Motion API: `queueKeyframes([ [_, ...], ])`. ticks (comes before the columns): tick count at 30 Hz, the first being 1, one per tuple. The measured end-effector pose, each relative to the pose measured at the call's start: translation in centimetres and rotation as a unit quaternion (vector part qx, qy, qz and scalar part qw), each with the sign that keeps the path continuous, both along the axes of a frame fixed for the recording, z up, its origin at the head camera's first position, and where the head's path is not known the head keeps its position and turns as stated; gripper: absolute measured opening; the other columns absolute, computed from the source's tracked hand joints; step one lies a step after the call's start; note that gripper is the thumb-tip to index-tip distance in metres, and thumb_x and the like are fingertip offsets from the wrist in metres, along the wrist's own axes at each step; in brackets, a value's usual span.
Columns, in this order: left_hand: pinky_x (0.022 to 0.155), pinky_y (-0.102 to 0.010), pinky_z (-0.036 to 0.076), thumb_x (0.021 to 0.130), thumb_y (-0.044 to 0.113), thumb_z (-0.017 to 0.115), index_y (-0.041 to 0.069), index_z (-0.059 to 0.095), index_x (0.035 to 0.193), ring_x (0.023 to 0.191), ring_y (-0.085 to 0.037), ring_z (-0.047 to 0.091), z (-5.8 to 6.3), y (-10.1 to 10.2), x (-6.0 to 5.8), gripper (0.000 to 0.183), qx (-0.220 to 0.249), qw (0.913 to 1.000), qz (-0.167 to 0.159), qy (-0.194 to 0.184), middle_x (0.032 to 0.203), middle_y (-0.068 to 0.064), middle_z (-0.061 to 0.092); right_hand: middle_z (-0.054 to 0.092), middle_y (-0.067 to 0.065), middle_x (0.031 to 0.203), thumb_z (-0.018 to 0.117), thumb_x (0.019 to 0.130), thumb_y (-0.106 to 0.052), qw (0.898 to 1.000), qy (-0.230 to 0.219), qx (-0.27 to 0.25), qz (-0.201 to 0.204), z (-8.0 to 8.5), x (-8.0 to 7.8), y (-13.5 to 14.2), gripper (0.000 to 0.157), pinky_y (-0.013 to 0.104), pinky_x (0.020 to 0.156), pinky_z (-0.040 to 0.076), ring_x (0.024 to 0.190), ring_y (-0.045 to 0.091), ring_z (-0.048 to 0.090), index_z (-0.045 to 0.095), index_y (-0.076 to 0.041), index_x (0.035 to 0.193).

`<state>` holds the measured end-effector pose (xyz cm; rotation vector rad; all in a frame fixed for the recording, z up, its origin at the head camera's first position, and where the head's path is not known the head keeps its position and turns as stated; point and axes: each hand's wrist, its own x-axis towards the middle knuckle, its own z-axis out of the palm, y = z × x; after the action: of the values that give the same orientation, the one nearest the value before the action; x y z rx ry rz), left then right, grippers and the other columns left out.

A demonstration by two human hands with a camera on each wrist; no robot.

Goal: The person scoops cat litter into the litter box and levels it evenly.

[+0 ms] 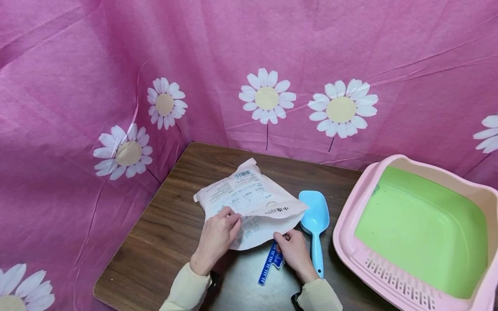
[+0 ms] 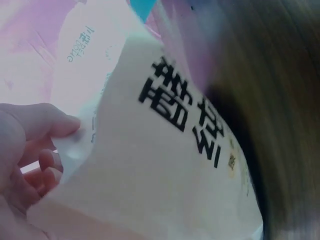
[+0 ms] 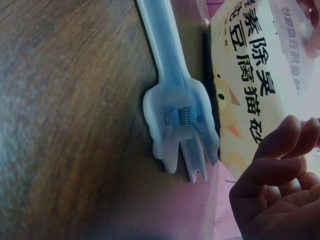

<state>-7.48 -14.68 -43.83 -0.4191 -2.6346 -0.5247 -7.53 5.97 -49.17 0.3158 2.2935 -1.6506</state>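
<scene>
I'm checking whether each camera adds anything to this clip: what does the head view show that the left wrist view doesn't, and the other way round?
Head view only: the pink-and-green tray, the right hand at the bag's opening, the dark blue striped strip and the whole light blue scoop. A blue patch at the left wrist view's top edge may be part of that scoop.

Left wrist view only: large black characters on the bag's other face.

Both: the bag, the left hand pinching its edge, the wooden table and pink cloth.
</scene>
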Motion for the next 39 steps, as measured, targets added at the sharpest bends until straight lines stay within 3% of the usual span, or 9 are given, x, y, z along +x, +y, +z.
queueKeyframes([
  [8, 0.051, -0.019, 0.044, 0.08, 0.008, 0.07, 0.011, 0.076, 0.082, 0.055, -0.008, 0.055, 0.5, -0.3, -0.5, 0.007, 0.019, 0.9986, -0.016, 0.047, 0.074, 0.004, 0.059, 0.052, -0.001, 0.054, 0.057, 0.087, -0.018, 1.0, 0.004, -0.004, 0.004, 0.2, 0.1, 0.0, 0.019, 0.025, 0.048, 0.037, 0.049, 0.016, 0.048, 0.061, -0.004, 0.075],
  [16, 0.054, -0.021, 0.047, 0.081, 0.006, 0.072, 0.007, 0.076, 0.084, 0.06, -0.01, 0.057, 1.4, -0.4, -1.1, 0.005, 0.042, 0.9968, -0.021, 0.065, 0.076, 0.001, 0.06, 0.053, -0.001, 0.055, 0.058, 0.088, -0.017, 1.0, 0.019, -0.004, 0.006, 0.5, 0.1, -0.1, 0.018, 0.025, 0.05, 0.039, 0.051, 0.017, 0.051, 0.062, -0.003, 0.077],
  [27, 0.05, -0.014, 0.043, 0.082, 0.003, 0.07, 0.004, 0.076, 0.085, 0.059, -0.009, 0.057, 2.5, -0.6, -1.8, 0.007, 0.075, 0.993, -0.025, 0.087, 0.077, -0.002, 0.06, 0.054, 0.0, 0.057, 0.058, 0.089, -0.017, 0.999, 0.038, 0.002, 0.014, 0.6, 0.2, -0.1, 0.016, 0.025, 0.051, 0.039, 0.052, 0.016, 0.051, 0.064, -0.004, 0.081],
  [39, 0.053, -0.019, 0.045, 0.081, -0.002, 0.066, 0.003, 0.075, 0.081, 0.061, -0.013, 0.056, 3.0, -0.5, -2.8, 0.009, 0.086, 0.9858, -0.042, 0.138, 0.075, -0.004, 0.059, 0.058, 0.004, 0.061, 0.058, 0.088, -0.017, 0.999, 0.042, 0.023, 0.009, 0.9, 0.1, 0.2, 0.014, 0.025, 0.053, 0.042, 0.054, 0.017, 0.053, 0.065, -0.008, 0.08],
])
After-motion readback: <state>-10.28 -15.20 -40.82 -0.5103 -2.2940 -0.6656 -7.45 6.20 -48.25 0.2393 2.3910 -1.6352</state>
